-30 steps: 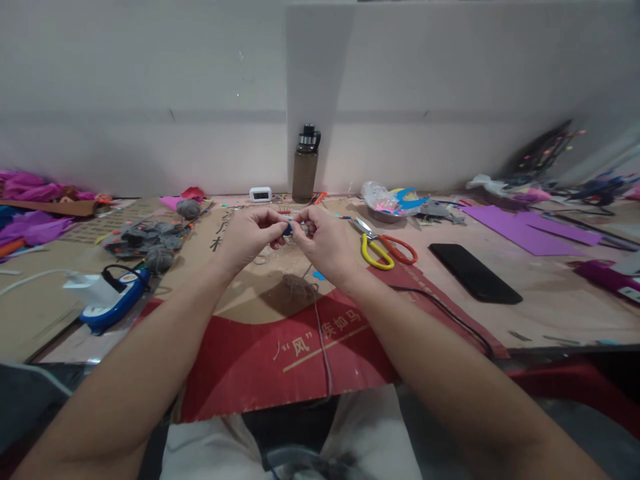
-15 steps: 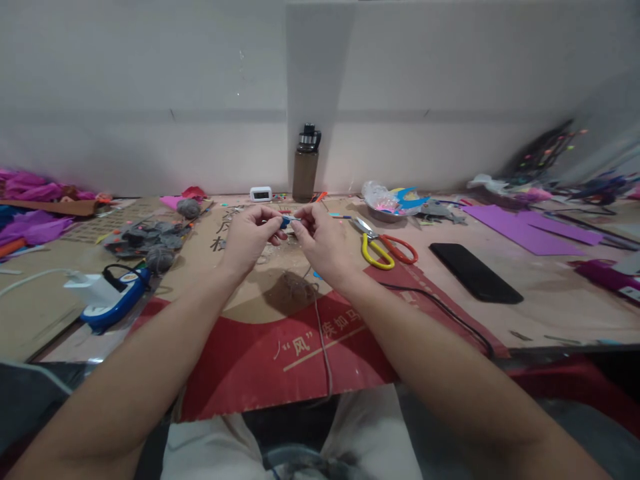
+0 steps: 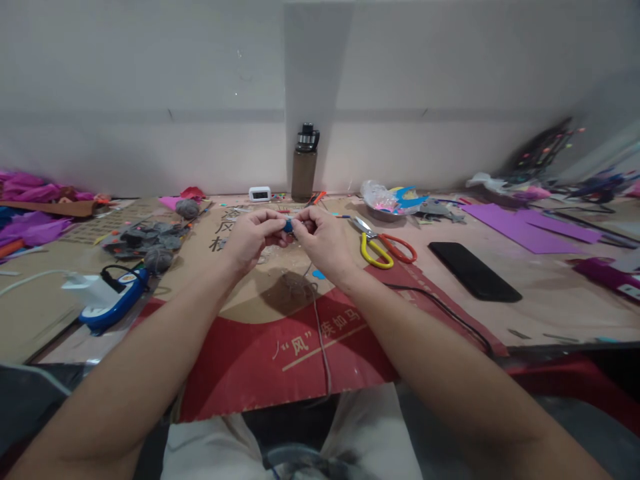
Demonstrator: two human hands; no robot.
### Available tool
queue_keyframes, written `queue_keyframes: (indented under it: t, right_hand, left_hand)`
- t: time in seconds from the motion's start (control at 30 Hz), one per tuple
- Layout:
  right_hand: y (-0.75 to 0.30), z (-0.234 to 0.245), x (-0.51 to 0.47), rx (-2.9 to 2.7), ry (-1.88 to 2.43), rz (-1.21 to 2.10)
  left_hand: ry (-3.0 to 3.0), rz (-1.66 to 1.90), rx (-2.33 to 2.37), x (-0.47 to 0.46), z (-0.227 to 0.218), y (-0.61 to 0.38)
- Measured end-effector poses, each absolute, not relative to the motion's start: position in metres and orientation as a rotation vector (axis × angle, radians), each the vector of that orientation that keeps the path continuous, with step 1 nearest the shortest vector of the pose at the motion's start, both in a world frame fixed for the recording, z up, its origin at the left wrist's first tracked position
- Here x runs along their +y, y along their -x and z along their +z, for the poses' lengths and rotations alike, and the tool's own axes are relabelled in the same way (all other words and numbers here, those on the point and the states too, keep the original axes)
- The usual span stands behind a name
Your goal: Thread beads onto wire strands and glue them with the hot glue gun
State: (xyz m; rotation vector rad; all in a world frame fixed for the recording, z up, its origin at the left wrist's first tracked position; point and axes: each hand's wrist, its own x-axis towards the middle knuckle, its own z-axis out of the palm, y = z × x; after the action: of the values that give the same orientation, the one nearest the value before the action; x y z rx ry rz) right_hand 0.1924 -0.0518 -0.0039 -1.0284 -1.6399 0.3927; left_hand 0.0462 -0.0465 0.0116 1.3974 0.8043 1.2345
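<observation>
My left hand [image 3: 253, 238] and my right hand [image 3: 324, 241] meet above the middle of the cardboard sheet [image 3: 280, 347], fingertips pinched together on a small blue piece [image 3: 289, 227]. Both hands are closed on it. A thin grey thread [image 3: 323, 340] hangs from under my right hand and runs down across the cardboard toward me. A dark tangle of thread [image 3: 295, 285] lies on the cardboard just below the hands.
Yellow and orange scissors [image 3: 383, 248] lie right of my hands, then a black phone [image 3: 474, 271]. A dark bottle [image 3: 305, 163] and a small white clock [image 3: 260, 193] stand by the wall. A blue glue gun [image 3: 113, 299] and grey felt bits [image 3: 150, 241] sit left. Purple sheets [image 3: 525, 230] lie far right.
Both hands dipped slightly, then rose back, and the fingers kept shifting on the small blue piece. Nothing else on the table moved.
</observation>
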Motion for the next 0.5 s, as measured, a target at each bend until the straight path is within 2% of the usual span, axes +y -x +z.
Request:
queue_keyframes:
  t: [0.23, 0.5]
  right_hand:
    - [-0.195, 0.001, -0.054, -1.609, 1.050, 0.451]
    - [-0.194, 0.000, -0.055, -1.597, 1.033, 0.494]
  left_hand:
    - [-1.233, 1.133, 0.812, -0.044, 0.018, -0.041]
    - [-1.394, 1.465, 0.998, -0.031, 0.009, -0.032]
